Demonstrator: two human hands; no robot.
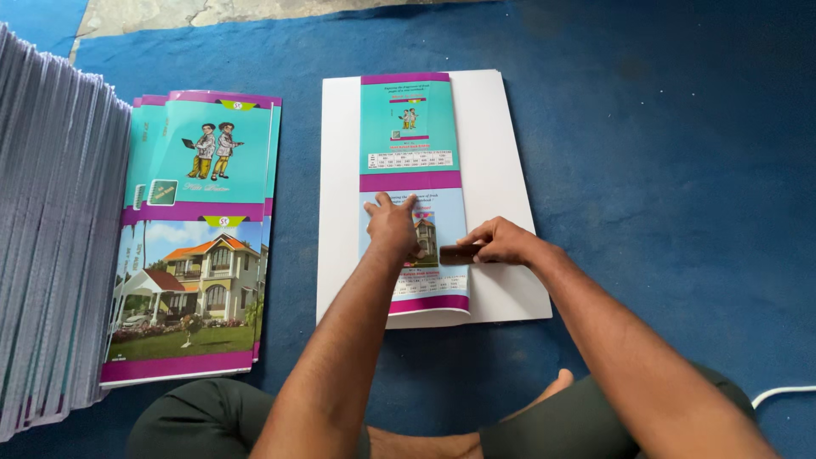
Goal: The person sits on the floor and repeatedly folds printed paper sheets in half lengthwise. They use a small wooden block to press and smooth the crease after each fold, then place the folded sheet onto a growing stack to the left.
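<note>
Seen from the head camera, a person sits cross-legged on a blue floor covering, both bare forearms reaching forward over a white board that lies flat in front of the knees. On the board rests a narrow printed cover strip — teal with two cartoon figures in its upper half, a house picture in its lower half, magenta bands across the top, middle and bottom. The left hand lies palm-down on the lower half of the strip, fingers spread and pressing flat, its grip open and holding nothing. The right hand sits just beside it at the strip's right edge, its grip closed around a small dark brown block, which touches the printed sheet near the house picture; thumb and fingers pinch the block from the right. The strip's lower end curls slightly over the board's near edge. To the left, well apart from the hands, a pile of larger covers of the same teal-and-house design lies fanned on the floor, and beyond it — along the left edge of the view — stands a tall stack of pale sheets, edges toward the camera. A white cable shows at the lower right, and a strip of bare concrete at the top.
</note>
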